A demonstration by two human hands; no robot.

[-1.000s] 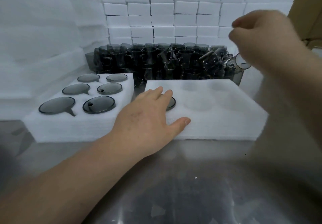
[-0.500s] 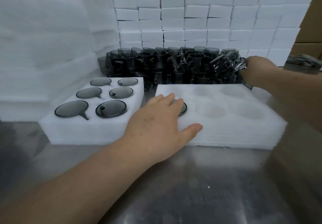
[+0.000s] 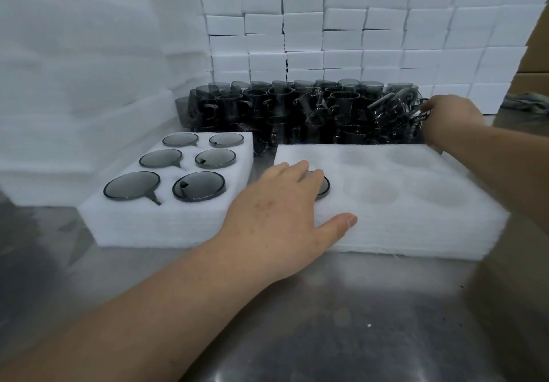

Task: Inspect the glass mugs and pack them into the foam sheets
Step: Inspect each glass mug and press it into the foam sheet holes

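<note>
Several smoky grey glass mugs [image 3: 297, 111] are piled at the back of the table. The left foam sheet [image 3: 178, 227] holds several mugs sunk into its holes. On the right foam sheet [image 3: 416, 233], one mug [image 3: 326, 187] sits in the front-left hole and the other holes are bare. My left hand [image 3: 285, 209] lies flat on this sheet, its fingers spread over that mug. My right hand [image 3: 451, 117] reaches into the right end of the pile, its fingers curled on a tilted mug [image 3: 389, 108]; how they grip it is partly hidden.
White foam blocks [image 3: 356, 34] form a wall behind the pile. Stacked foam sheets [image 3: 74, 69] fill the left side. A cardboard box [image 3: 534, 54] and a cloth [image 3: 525, 104] are at the far right. The steel table [image 3: 326, 322] stretches to the front.
My right hand came down from mid-air to the right end of the mug pile and closed its fingers there. My left hand stayed on the right foam sheet.
</note>
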